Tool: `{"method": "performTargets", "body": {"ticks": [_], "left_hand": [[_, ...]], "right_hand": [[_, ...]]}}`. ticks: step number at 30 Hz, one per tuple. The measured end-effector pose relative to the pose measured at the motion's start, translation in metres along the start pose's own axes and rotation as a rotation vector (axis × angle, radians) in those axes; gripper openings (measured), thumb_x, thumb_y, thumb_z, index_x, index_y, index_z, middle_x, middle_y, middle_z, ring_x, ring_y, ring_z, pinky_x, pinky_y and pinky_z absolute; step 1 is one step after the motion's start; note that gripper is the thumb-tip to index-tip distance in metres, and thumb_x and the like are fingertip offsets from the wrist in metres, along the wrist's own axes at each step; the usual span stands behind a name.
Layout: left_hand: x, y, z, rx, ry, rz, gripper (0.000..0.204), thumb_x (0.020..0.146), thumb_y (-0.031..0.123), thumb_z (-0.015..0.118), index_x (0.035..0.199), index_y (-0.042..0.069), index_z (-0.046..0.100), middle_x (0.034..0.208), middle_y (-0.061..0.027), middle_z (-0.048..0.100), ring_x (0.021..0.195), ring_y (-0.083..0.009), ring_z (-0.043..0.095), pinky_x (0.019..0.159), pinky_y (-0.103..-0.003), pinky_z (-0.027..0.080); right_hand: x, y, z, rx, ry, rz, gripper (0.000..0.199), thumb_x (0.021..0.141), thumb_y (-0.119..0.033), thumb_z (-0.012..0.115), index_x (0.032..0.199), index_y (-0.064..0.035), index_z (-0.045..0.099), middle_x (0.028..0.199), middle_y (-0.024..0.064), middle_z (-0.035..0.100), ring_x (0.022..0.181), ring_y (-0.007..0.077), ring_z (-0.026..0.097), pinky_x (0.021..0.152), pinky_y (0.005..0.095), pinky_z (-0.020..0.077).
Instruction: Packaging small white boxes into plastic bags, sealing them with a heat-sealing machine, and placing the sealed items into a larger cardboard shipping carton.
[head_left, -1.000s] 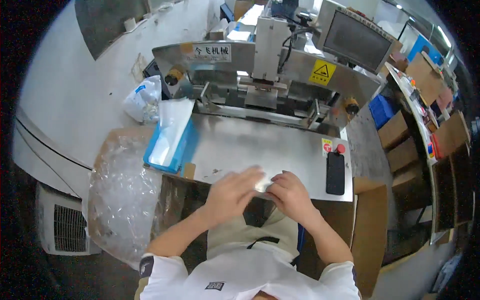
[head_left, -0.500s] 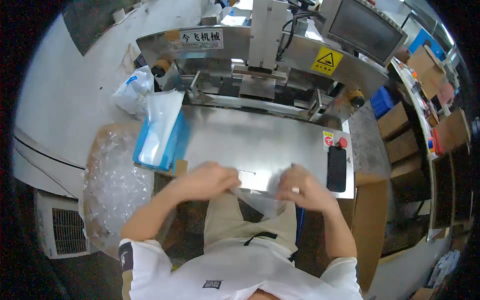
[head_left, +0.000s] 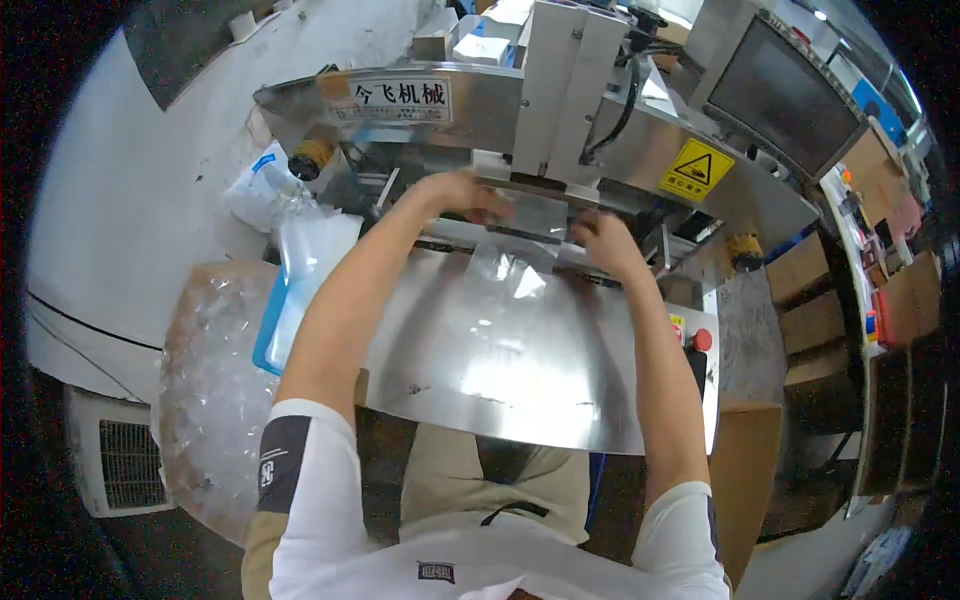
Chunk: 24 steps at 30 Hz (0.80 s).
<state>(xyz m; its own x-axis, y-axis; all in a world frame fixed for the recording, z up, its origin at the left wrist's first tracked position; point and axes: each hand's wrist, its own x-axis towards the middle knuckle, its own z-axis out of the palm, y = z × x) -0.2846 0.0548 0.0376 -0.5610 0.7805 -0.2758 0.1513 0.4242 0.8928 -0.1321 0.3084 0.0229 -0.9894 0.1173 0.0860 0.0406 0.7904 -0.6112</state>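
A clear plastic bag [head_left: 510,268] lies across the front bar of a metal machine, its lower end hanging over the steel table. My left hand [head_left: 468,196] reaches to the machine's middle, fingers bent and closed at the bag's upper left edge. At the upper right edge my right hand [head_left: 603,240] has its fingertips pinched together. Both hands are slightly blurred. Between them sits the machine's flat central plate [head_left: 540,212], beneath the upright column [head_left: 565,90]. The bag's far edge is hard to make out against the metal.
A blue box [head_left: 268,340] of clear bags stands left of my left forearm, beside a carton [head_left: 215,400] heaped with clear plastic. On the right are a red button [head_left: 702,340] and a dark phone [head_left: 697,368]. A monitor [head_left: 785,90] hangs at the upper right.
Both hands have moved forward from the table's near edge to the machine's central plate, carrying the plastic bag. The head view has shifted slightly.
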Motion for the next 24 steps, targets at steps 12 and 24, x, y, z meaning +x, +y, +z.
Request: {"method": "performTargets", "body": {"ticks": [12,24], "left_hand": [[-0.127,-0.028,0.163,0.895,0.492,0.075,0.053,0.087,0.033,0.065,0.124,-0.004,0.058,0.137,-0.0261,0.05,0.128,-0.0408,0.047,0.106,-0.058,0.033],[-0.201,-0.043,0.235,0.686,0.739,0.286,0.065,0.095,0.045,0.056,0.138,-0.003,0.045,0.139,-0.0268,0.048,0.135,-0.0446,0.039,0.112,-0.062,0.023]], "right_hand": [[-0.023,-0.075,0.061,-0.43,0.129,-0.31,0.047,0.091,-0.025,0.059,0.132,-0.0027,0.054,0.141,0.0197,0.05,0.129,0.0386,0.047,0.108,0.0546,0.036],[-0.007,-0.063,0.066,-0.433,0.142,-0.41,0.043,0.092,-0.026,0.06,0.128,-0.0034,0.053,0.123,0.0218,0.059,0.116,0.0388,0.056,0.1,0.0497,0.0423]]}}
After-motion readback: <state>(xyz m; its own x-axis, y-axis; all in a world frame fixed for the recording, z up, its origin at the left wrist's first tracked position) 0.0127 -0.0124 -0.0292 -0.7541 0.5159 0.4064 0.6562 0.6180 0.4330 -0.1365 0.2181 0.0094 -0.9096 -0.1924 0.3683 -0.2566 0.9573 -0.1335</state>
